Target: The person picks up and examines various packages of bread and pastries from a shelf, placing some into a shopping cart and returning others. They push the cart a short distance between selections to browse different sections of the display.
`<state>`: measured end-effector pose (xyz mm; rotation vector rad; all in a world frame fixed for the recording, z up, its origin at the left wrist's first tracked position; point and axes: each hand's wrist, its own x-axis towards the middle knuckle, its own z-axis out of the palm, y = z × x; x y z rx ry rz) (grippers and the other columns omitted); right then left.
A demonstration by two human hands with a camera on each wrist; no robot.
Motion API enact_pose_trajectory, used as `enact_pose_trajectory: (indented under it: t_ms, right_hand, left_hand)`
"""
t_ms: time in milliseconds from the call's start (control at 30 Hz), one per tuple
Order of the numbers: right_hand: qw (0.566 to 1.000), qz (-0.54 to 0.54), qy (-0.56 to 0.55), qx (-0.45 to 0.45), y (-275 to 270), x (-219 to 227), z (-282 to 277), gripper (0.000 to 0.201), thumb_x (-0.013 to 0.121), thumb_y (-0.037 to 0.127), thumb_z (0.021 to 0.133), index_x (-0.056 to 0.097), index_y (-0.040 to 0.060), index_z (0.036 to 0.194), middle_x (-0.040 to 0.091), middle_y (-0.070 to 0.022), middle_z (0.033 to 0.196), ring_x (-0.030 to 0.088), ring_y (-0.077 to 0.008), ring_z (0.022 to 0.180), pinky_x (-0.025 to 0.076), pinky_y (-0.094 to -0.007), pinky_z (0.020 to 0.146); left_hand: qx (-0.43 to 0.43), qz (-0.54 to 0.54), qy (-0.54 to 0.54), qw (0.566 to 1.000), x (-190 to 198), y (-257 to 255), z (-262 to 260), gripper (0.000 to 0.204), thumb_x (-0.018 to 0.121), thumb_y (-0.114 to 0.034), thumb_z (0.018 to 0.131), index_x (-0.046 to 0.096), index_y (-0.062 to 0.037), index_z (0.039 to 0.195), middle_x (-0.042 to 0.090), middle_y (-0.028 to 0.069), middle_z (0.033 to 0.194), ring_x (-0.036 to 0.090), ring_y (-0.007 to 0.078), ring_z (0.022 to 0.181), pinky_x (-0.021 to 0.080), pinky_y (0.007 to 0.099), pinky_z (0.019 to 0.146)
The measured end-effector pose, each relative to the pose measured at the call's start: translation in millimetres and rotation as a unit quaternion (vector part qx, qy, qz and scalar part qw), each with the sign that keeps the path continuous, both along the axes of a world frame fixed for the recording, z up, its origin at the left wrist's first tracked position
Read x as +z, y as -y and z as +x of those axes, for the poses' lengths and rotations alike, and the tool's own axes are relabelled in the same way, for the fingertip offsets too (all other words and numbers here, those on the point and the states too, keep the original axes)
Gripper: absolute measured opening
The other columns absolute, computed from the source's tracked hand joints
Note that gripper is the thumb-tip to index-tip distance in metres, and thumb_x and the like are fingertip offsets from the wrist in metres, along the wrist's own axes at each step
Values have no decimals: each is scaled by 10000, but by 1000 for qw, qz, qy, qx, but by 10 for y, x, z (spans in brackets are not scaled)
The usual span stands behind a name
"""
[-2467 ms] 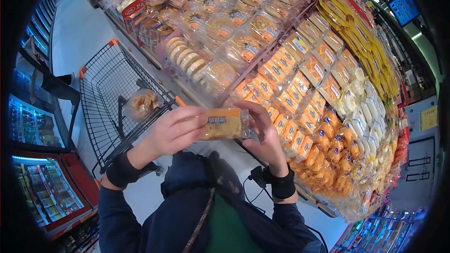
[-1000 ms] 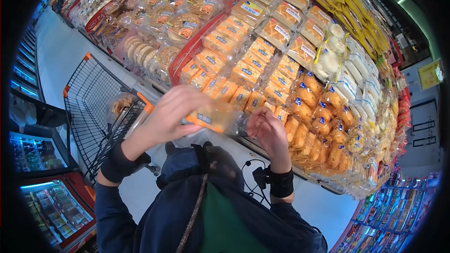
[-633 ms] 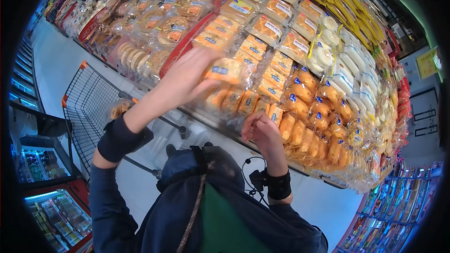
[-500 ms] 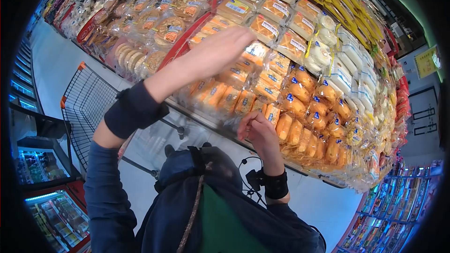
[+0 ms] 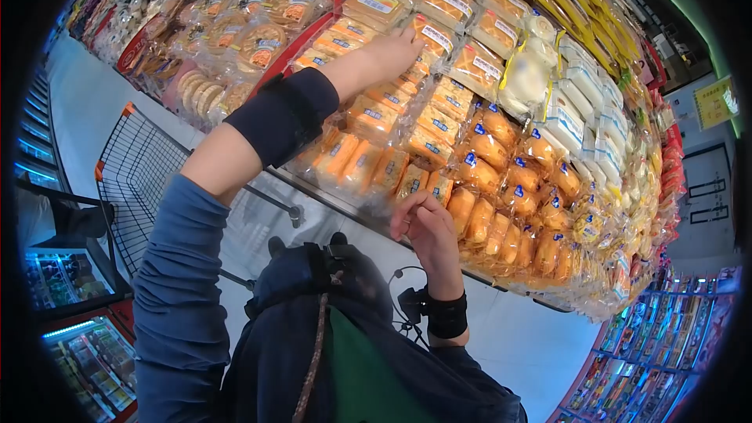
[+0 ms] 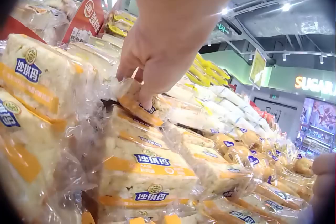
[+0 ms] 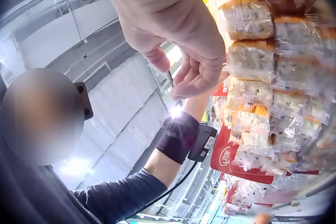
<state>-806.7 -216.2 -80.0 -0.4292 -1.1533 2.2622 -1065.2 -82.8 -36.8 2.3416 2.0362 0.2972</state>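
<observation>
My left hand (image 5: 388, 56) reaches over the bread display, its fingers at the back of the stacked sachima packs. In the left wrist view, the thumb and fingers pinch a clear-wrapped sachima pack (image 6: 137, 106) with an orange band, right on top of a stack of matching packs (image 6: 149, 169). From the head view the hand mostly covers that pack. My right hand (image 5: 427, 229) hovers by the display's front edge, fingers loosely curled around nothing. Below it in the right wrist view, no item shows in the palm of the right hand (image 7: 176, 37).
Golden bread rolls (image 5: 489, 141) in bags lie right of the sachima, with boxed breads (image 5: 448, 6) behind. A red divider (image 5: 301, 43) separates round packaged pastries (image 5: 262, 47) at left. A wire shopping cart (image 5: 145, 164) stands at the left, near a lit cooler (image 5: 90, 360).
Both hands held the sachima pack before the body at first. The right hand let go, and the left hand carried the pack forward onto the display. The head view shifted right.
</observation>
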Motion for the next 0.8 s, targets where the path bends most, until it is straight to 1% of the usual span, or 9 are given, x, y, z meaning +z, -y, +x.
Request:
enact_pose_trajectory:
  t_ms: [67,167,267,367,467,567,667,767,800]
  right_hand:
    - [1000,-10,-21,16,-31,-29,13,225,486,225,926,517,13,996,596,-102,877,579,-167,759,447,-286,685]
    - [999,-14,-21,21,-45,-9,-2,222,484,221,926,518,13,997,595,-102,880,579,-168,760,448,-286,685]
    - [1000,-8,17,5,-38,10,-30,283,514,281,913,501,5,972,581,-100,829,570,-173,722,455,-281,645]
    - [1000,-3,15,11,-39,25,-43,285,513,280,916,502,2,975,578,-98,833,570,-175,729,455,-280,652]
    - [1000,-8,-10,24,-44,5,-40,214,477,211,929,517,12,999,597,-96,883,581,-160,758,453,-280,689]
    - [1000,-5,-13,22,-32,12,-50,215,476,212,931,517,12,997,598,-97,884,584,-160,759,455,-279,687]
    - [1000,-3,-3,10,-11,26,-69,219,474,216,933,516,11,998,600,-99,887,587,-161,763,456,-279,686]
    - [999,5,-8,32,-3,39,-119,221,477,221,935,517,14,1002,601,-97,890,588,-160,770,459,-280,700]
    - [999,20,1,42,11,55,-148,217,478,215,935,517,14,1007,600,-94,893,587,-158,776,460,-279,707]
  left_hand:
    - [-5,25,9,1000,-45,-19,0,465,566,142,692,456,10,1124,434,180,1184,456,359,1128,449,402,914]
    - [-22,93,-20,995,14,14,0,375,601,38,745,524,-21,1107,462,171,1198,467,336,1150,509,393,845]
    - [-15,108,-52,993,-6,-39,14,378,608,34,738,544,-31,1105,478,163,1185,479,331,1137,517,393,841]
    - [-27,118,-43,992,-99,-87,-17,415,612,38,729,532,-28,1131,489,164,1174,489,342,1126,522,392,843]
    - [-18,85,-54,995,-92,-131,-12,428,611,46,728,523,-27,1141,485,167,1194,493,351,1126,518,394,854]
    - [-1,45,-37,998,-2,-91,47,572,560,168,667,441,-20,1194,474,193,1163,483,356,1113,477,404,901]
    - [0,46,-39,998,-6,-84,76,564,571,171,660,435,-9,1177,473,191,1174,493,363,1105,485,398,892]
    - [-22,86,-43,995,-26,-12,59,474,583,125,678,454,-9,1113,501,161,1124,513,348,1066,496,401,852]
    - [-42,111,-41,992,69,111,104,425,589,78,687,462,-13,1082,516,144,1086,522,334,1042,493,405,825]
